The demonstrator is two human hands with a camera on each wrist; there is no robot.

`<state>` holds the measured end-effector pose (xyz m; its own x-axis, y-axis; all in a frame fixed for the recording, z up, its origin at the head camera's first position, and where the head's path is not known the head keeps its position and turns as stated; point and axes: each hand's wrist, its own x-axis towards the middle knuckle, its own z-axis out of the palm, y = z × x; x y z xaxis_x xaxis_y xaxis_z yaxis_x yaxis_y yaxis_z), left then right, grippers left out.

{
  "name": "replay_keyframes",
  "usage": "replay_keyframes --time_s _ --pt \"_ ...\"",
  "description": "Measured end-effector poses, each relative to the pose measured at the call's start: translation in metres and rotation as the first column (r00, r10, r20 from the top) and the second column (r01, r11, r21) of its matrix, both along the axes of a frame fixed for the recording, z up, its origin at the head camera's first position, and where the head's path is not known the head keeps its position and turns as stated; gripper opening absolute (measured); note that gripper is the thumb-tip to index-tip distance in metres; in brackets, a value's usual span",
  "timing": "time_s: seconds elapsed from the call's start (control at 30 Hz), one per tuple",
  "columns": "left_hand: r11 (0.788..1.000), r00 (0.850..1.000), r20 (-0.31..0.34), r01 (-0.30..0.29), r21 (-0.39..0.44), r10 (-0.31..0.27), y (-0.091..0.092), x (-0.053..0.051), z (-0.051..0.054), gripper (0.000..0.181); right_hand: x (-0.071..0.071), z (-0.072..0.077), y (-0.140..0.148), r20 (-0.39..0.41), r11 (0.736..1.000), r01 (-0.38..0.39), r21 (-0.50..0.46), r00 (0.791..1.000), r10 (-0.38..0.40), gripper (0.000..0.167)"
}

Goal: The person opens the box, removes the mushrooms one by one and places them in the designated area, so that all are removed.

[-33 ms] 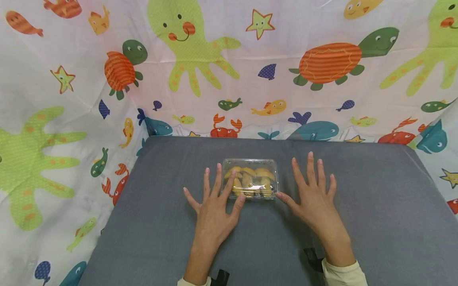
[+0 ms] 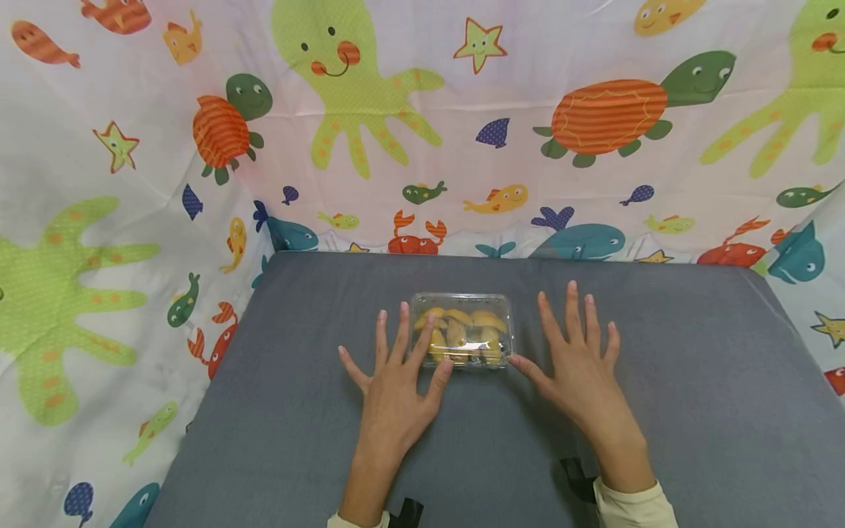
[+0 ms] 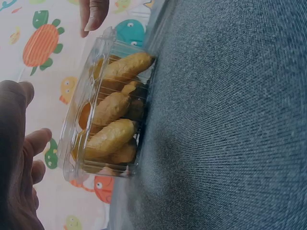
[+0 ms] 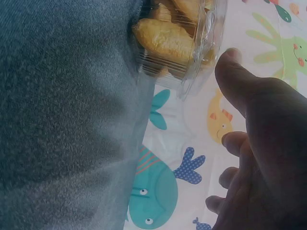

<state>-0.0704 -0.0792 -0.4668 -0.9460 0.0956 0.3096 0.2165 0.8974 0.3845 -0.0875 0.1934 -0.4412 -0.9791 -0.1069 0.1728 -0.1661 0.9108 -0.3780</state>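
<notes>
On grey table (image 2: 713, 411), between hands (image 2: 396, 396) (image 2: 584, 378) with fingers spread, clear box (image 2: 462, 298) of yellow food (image 2: 455, 332)

Your head camera looked forward and down from above the grey cloth-covered table (image 2: 284, 411), farthest back. Your left-wrist camera, turned sideways, faced the clear rectangular plastic box (image 3: 71, 168) from low and close. Your right-wrist one, tipped the opposite way, caught only its end. Both shared box and white sea-animal-print fabric backdrop (image 2: 455, 158).
</notes>
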Motion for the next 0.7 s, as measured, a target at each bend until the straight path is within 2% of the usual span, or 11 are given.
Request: replay_keyframes --time_s 0.13,0.3,0.4,0.53,0.63,0.7 --pt "1.000 1.000 -0.001 0.006 0.021 -0.006 0.000 0.000 -0.001 0.068 0.000 0.000 -0.001 0.000 1.000 -0.013 -0.025 1.000 0.013 0.105" --pt "0.990 1.000 -0.006 0.020 0.139 -0.019 -0.004 0.000 -0.002 0.067 0.000 0.000 -0.002 0.000 0.997 -0.048 -0.064 0.999 0.048 0.093" --pt "0.971 1.000 0.014 0.022 0.240 -0.026 -0.008 0.000 -0.004 0.065 -0.001 0.000 -0.002 -0.009 0.994 -0.063 -0.088 0.998 0.062 0.075" --pt "0.925 0.998 0.064 -0.014 0.380 -0.011 -0.013 0.001 -0.004 0.057 0.000 0.000 -0.001 -0.017 0.987 -0.079 -0.138 0.997 0.077 0.050" --pt "0.893 0.995 0.096 -0.064 0.445 0.023 -0.016 0.000 -0.004 0.057 0.000 0.000 0.000 -0.024 0.980 -0.111 -0.168 0.994 0.108 0.036" --pt "0.881 0.993 0.110 -0.093 0.464 0.046 -0.018 -0.001 -0.006 0.059 0.000 -0.001 0.000 -0.035 0.974 -0.147 -0.170 0.989 0.143 0.028"
